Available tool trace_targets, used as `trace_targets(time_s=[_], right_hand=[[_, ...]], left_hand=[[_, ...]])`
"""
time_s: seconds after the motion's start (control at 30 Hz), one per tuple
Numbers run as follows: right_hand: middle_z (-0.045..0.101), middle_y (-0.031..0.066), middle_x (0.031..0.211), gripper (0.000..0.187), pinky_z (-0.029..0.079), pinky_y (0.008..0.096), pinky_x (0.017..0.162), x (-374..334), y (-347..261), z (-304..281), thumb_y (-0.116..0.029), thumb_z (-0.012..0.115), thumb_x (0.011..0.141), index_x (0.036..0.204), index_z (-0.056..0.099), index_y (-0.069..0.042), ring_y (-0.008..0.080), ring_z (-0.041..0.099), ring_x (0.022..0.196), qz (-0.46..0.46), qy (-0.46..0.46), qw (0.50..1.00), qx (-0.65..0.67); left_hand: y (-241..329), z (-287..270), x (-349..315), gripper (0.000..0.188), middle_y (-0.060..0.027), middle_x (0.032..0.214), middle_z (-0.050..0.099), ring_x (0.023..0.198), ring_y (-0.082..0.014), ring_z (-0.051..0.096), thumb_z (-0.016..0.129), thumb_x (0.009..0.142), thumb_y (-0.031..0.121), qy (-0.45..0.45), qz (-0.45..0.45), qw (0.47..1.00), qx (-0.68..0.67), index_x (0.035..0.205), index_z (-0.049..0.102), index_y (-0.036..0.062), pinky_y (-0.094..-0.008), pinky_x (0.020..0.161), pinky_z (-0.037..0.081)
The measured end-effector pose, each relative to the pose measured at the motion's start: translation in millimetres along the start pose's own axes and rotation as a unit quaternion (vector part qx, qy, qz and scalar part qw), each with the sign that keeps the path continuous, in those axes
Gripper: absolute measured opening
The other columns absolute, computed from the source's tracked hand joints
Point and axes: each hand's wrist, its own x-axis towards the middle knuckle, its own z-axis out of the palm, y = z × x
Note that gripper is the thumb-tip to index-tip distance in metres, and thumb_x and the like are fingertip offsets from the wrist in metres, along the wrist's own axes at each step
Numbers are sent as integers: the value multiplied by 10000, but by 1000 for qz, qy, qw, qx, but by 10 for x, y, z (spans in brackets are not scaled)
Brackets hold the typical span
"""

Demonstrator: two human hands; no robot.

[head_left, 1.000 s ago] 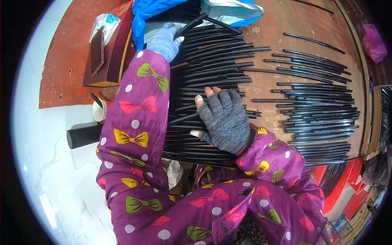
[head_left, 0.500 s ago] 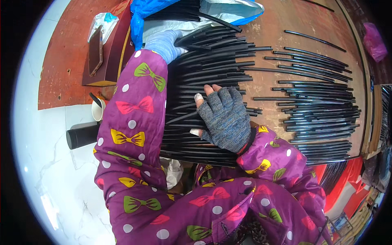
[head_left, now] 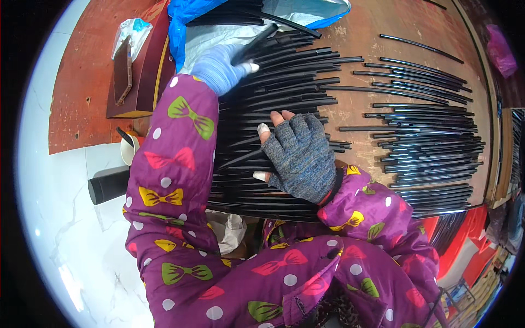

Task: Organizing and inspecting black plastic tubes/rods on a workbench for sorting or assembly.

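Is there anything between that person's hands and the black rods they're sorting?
Nothing visible is in the way. The right hand, in a grey fingerless glove, lies flat on the pile of black rods. The left hand, in a pale blue glove, rests on the pile's far end and seems to grip one rod beside the blue-and-white bag.

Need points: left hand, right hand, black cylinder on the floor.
left hand [head_left: 219, 68], head view, back of the light blue glove
right hand [head_left: 301, 158], head view, back of the grey fingerless glove
black cylinder [head_left: 108, 184], head view, middle of its side
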Motion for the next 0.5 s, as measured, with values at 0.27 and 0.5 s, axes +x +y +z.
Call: trace_targets(time_s=[0.27,0.5], right_hand=[[473,248,1158,699,355,518,864,-13,-14,7,-445,674,655,1157,464,-5,380,465,1052,2,-7,1000,-6],[475,249,1156,702,357,517,859,-19,5,21,-444,675,647,1153,467,-4,378,466,1048,-2,5,1000,1]], left_hand=[[148,214,115,574,-183,1026,613,972,-302,585,691,724,399,-34,-12,990,139,1145,554,34,-364,845,449],[205,119,85,569,-176,1036,613,968,-301,589,688,689,364,-63,-6,983,175,1147,556,54,-358,841,456]])
